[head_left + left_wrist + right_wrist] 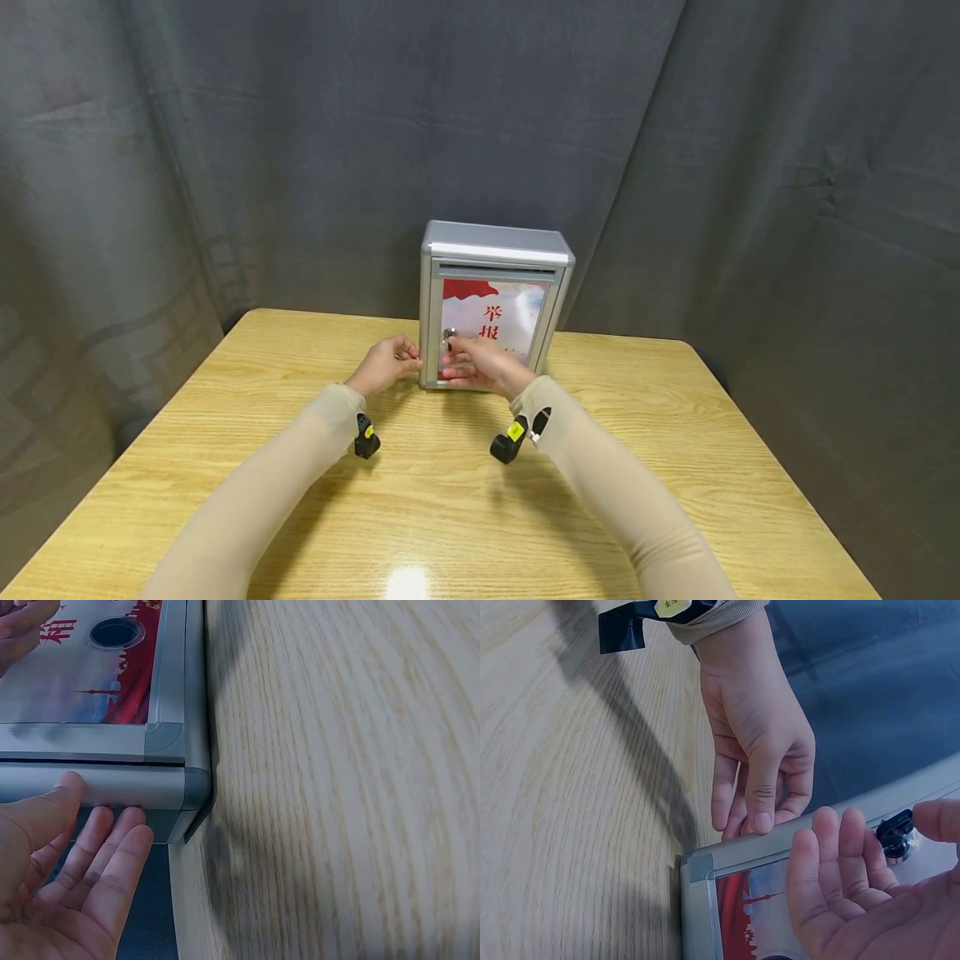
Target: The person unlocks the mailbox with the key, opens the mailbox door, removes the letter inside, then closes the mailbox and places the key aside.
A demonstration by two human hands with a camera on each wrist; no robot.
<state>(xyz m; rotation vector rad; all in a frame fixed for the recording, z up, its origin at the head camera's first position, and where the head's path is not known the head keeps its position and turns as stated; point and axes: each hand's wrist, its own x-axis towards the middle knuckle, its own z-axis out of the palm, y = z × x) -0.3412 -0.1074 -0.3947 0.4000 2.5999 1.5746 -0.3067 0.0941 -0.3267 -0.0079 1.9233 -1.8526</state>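
Observation:
A silver metal box [491, 237] with a printed front panel and red characters stands upright on the table. My right hand [483, 362] is in front of the panel. In the right wrist view its thumb and index finger pinch the black head of a key [897, 823] at the round metal lock [898, 853]; the other fingers are half bent. My left hand [75, 862] is at the box's left side, its thumb and fingertips touching the frame [112, 784] with the fingers loosely bent. A round dark hole [117, 633] shows in the panel.
The box rests on a wooden table [420, 500], near its back edge. Dark grey curtains [360, 150] hang behind and on both sides. A slot [495, 268] runs across the upper front of the box. Black wrist cameras [508, 446] are strapped over both sleeves.

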